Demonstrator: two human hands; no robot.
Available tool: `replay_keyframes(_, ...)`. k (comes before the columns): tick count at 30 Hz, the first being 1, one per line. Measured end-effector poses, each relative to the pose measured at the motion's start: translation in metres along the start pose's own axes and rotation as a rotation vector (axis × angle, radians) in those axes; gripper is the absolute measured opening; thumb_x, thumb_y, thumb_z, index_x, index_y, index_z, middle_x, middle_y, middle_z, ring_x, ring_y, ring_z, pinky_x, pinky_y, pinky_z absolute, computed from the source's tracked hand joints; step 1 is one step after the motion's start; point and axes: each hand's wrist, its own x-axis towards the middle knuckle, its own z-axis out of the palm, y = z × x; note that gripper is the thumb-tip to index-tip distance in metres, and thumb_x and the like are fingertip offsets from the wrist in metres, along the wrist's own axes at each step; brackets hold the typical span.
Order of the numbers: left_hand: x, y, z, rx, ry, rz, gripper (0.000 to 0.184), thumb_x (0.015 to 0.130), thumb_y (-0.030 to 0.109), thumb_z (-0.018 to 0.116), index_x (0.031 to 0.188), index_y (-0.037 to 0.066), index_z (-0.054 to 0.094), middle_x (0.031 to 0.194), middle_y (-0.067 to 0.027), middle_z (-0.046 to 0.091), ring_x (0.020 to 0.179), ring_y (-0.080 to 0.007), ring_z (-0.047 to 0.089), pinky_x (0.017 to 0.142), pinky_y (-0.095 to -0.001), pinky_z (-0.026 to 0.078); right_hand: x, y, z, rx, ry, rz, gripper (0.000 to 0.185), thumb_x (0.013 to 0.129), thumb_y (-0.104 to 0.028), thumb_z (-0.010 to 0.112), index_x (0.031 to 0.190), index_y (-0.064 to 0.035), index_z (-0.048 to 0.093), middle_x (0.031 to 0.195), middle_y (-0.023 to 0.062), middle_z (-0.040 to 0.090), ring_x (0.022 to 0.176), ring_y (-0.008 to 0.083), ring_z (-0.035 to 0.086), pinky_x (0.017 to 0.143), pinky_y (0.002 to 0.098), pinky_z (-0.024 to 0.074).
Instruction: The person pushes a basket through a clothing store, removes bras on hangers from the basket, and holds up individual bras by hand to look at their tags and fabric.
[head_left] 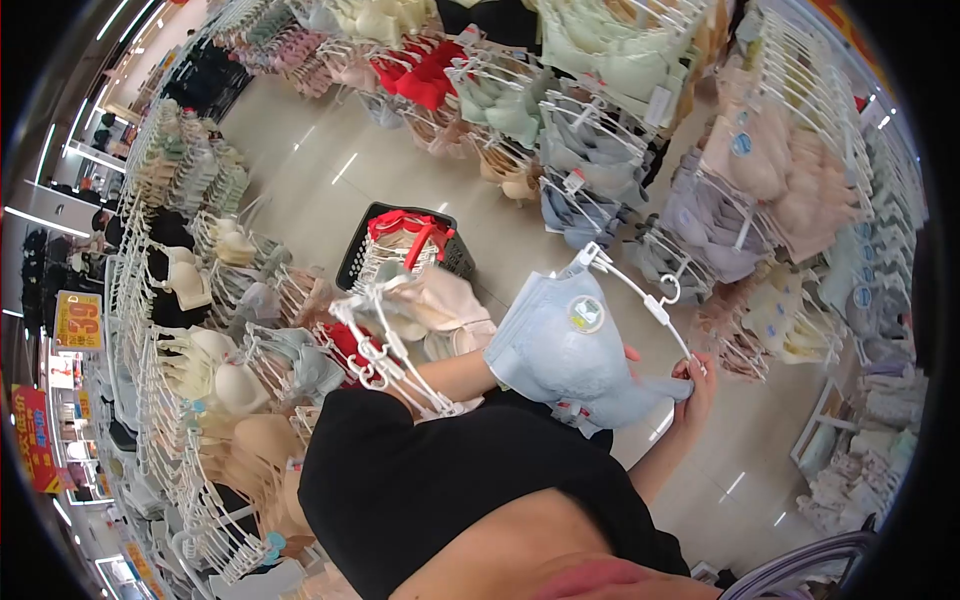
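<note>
A light blue bra [565, 340] with a round sticker hangs from a white hanger [655, 300] in front of me. My right hand [697, 388] is closed on the hanger's end and the bra's edge. Behind the bra, my left hand [632, 355] is mostly hidden; only reddish fingertips show past the cup. Several white hangers [385, 350] with beige and pale pink bras [450, 305] hang over my left forearm.
A dark basket [455, 255] with red items [405, 222] and hangers stands on the floor [300, 165]. Racks of bras [225, 370] line the left; more bras [740, 205] hang at the top and right. A yellow price sign [79, 320] is at far left.
</note>
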Motion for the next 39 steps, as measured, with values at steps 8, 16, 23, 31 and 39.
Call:
replay_keyframes(8, -0.115, 0.055, -0.015, 0.212, -0.113, 0.254, 0.055, 0.088, 0.032, 0.046, 0.128, -0.003, 0.035, 0.122, -0.0258, 0.046, 0.098, -0.0302, 0.058, 0.064, -0.0343, 0.054, 0.056, -0.002, 0.143, 0.046, -0.292, -0.017, 0.018, 0.082, -0.011, 0.056, 0.096, -0.0008, 0.048, 0.073, 0.0105, 0.054, 0.066, 0.0145, 0.051, 0.057, 0.0234, 0.0395)
replay_keyframes(16, -0.211, 0.109, -0.028, 0.249, 0.18, 0.805, 0.065, 0.085, 0.047, 0.043, 0.125, -0.004, 0.038, 0.121, -0.0302, 0.043, 0.114, -0.0425, 0.043, 0.094, -0.0484, 0.039, 0.108, 0.028, 0.306, 0.371, -0.559, 0.109, 0.021, 0.084, -0.006, 0.049, 0.104, -0.0004, 0.048, 0.081, 0.0145, 0.055, 0.066, 0.0181, 0.051, 0.059, 0.027, 0.041)
replay_keyframes(23, -0.26, 0.121, -0.076, 0.238, 0.305, 1.061, 0.063, 0.088, 0.042, 0.043, 0.124, -0.008, 0.035, 0.125, -0.032, 0.038, 0.114, -0.0411, 0.043, 0.095, -0.0458, 0.038, 0.127, 0.044, 0.398, 0.345, -0.644, 0.21, 0.022, 0.083, -0.005, 0.048, 0.105, 0.0006, 0.05, 0.082, 0.0153, 0.054, 0.065, 0.0176, 0.048, 0.059, 0.0274, 0.0391)
replay_keyframes(31, -0.278, 0.156, -0.164, 0.89, 1.062, 1.137, 0.06, 0.083, 0.037, 0.05, 0.122, -0.007, 0.037, 0.115, -0.0306, 0.046, 0.106, -0.0413, 0.049, 0.089, -0.0442, 0.042, 0.164, 0.072, 0.448, 0.256, -0.638, 0.263, 0.026, 0.082, -0.003, 0.048, 0.107, 0.0013, 0.049, 0.082, 0.0146, 0.054, 0.064, 0.0171, 0.046, 0.057, 0.028, 0.0359)
replay_keyframes(39, -0.256, 0.2, -0.293, 1.426, 1.524, 0.271, 0.055, 0.078, 0.03, 0.058, 0.117, -0.005, 0.04, 0.102, -0.029, 0.054, 0.095, -0.0415, 0.055, 0.082, -0.0426, 0.045, 0.206, 0.064, 0.503, 0.109, -0.673, 0.114, 0.023, 0.083, -0.005, 0.048, 0.104, 0.0016, 0.048, 0.084, 0.0158, 0.055, 0.064, 0.016, 0.047, 0.059, 0.0262, 0.0379)
